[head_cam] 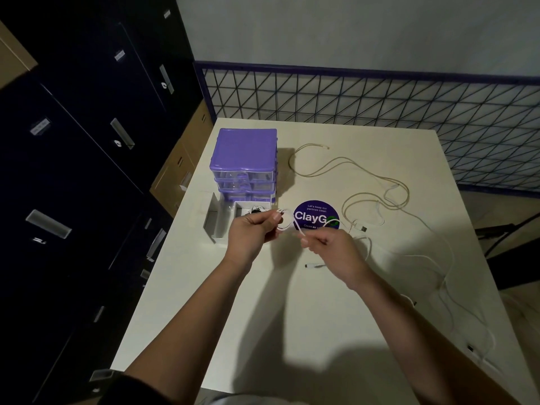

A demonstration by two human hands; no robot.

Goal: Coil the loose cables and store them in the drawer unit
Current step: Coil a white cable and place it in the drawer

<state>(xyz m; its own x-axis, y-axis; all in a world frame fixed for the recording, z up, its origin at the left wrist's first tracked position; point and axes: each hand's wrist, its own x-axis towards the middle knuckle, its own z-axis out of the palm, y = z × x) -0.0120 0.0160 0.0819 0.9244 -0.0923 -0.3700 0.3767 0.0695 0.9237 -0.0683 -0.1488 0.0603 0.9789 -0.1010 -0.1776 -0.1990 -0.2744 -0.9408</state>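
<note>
A person's two hands work a white cable [285,222] above a white desk [263,302], the left hand [252,232] pinching a small loop of it between thumb and fingers while the right hand [330,247] grips the strand just beside the loop, its fingers curled around the cord. The rest of that cable trails off to the right, across the desk and toward its near right edge. A purple drawer unit [245,162] with clear drawer fronts stands upright at the desk's far left corner; one clear drawer [222,220] sits pulled out on the desk in front of it, just beyond the left hand, with small dark and white items inside that are too dim to identify. A second, beige cable [350,171] lies loose and uncoiled across the far right part of the desk, its USB plug [362,228] resting near a round purple sticker [317,214] reading "ClayGo". A short white connector end [314,266] lies on the desk between the forearms. Dark filing cabinets [73,171] line the left side, and a wire-grid panel [380,112] runs behind the desk.
</note>
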